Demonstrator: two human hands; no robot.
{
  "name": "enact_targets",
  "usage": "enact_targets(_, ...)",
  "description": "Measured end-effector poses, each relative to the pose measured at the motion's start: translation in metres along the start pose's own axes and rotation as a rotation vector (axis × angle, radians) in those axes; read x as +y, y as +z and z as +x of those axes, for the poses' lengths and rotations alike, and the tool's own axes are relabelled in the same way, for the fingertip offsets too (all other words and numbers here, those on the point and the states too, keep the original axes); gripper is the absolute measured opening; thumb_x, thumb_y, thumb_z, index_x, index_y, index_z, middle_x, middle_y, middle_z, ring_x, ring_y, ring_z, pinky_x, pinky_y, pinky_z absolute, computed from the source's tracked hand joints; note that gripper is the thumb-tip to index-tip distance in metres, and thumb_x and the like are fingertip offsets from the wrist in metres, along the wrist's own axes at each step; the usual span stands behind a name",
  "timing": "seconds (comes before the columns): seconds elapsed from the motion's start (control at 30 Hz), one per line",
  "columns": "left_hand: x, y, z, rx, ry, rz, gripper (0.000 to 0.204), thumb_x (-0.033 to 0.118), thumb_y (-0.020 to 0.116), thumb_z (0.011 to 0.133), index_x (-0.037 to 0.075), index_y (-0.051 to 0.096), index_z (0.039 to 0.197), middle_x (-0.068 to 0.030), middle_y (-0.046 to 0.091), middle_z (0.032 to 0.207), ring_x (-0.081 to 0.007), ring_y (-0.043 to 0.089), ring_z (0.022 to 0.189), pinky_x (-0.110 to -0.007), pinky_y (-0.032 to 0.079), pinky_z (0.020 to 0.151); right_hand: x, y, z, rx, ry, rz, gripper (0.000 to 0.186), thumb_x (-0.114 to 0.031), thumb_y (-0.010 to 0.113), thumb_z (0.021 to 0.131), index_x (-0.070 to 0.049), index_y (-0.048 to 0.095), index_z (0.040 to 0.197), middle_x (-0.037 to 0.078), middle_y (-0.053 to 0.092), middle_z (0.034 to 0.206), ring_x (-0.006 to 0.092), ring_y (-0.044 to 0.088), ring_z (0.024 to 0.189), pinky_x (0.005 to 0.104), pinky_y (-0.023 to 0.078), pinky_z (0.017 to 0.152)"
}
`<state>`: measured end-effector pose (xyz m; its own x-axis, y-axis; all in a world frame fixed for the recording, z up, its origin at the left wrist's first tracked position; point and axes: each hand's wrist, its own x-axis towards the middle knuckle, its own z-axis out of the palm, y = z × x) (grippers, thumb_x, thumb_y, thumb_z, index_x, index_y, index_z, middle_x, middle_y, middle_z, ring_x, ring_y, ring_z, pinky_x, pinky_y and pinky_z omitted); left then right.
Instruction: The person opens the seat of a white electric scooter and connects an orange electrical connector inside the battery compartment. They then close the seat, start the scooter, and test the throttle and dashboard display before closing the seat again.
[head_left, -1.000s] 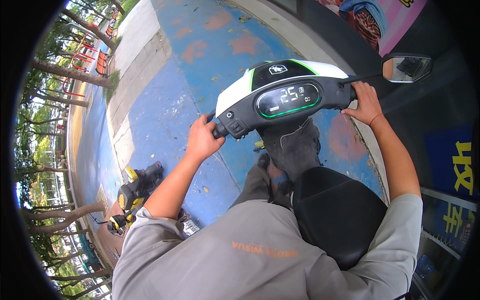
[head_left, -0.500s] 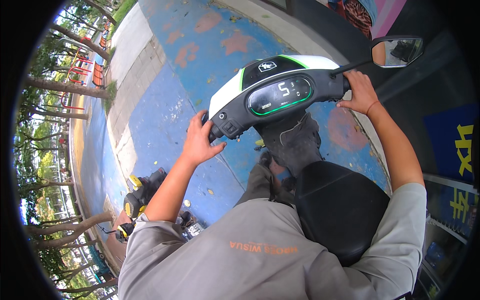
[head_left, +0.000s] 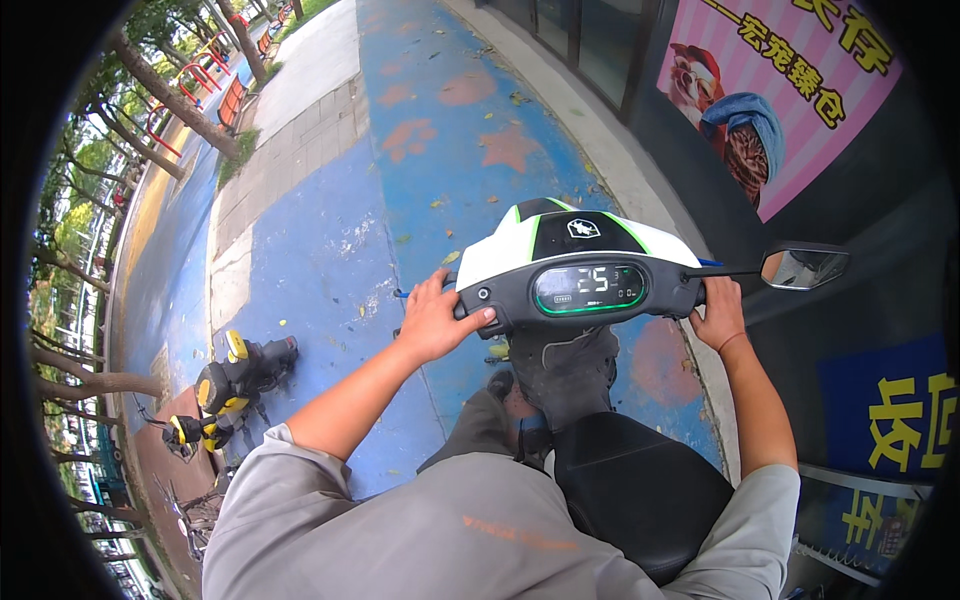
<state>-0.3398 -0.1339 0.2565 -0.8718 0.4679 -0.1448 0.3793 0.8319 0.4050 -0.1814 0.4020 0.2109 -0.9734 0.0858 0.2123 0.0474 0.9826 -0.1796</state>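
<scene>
An electric scooter with a white, black and green front cowl stands upright before me. My left hand is closed around its left handlebar grip, the thumb lying over the switch housing beside a round button. Around the right grip, my right hand is wrapped with the thumb on the inner side. Between both hands, a dashboard display is lit with white digits and a green border. The black seat is to the right of my body. Both grips are mostly hidden under my fingers.
A mirror sticks out on the right, close to a dark wall with a pink pet poster. Blue painted pavement runs ahead. A yellow and black scooter is parked on the left, with trees beyond.
The handlebar has swung from a slant to nearly level, both hands moving with it. My left thumb has shifted onto the switch housing. The display's digits differ, and the view has tilted up.
</scene>
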Motion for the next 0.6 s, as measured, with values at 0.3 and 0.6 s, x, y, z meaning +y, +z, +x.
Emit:
enact_targets(0.3, 0.004, 0.003, -0.010, 0.050, 0.024, 0.043, 0.088, 0.072, 0.081, 0.088, -0.004, 0.077, 0.131, -0.0289, 0.043, 0.169, -0.0481, 0.040, 0.155, -0.056, 0.033, 0.130, -0.003, 0.005, 0.000, 0.050, -0.052, -0.022, 0.079, -0.018, 0.084, 0.073, -0.008, 0.056, 0.146, 0.019, 0.063, 0.140, 0.0432, 0.056, 0.134, 0.0539, 0.044, 0.108)
enact_targets(0.6, 0.006, 0.007, -0.011, 0.122, 0.062, 0.069, 0.087, 0.066, 0.088, 0.082, -0.006, 0.077, 0.129, -0.0296, 0.046, 0.166, -0.0482, 0.045, 0.151, -0.057, 0.036, 0.128, 0.003, 0.006, -0.005, -0.006, -0.057, 0.004, 0.096, -0.032, 0.090, 0.070, -0.004, 0.050, 0.153, 0.021, 0.059, 0.147, 0.0440, 0.051, 0.141, 0.0545, 0.039, 0.116)
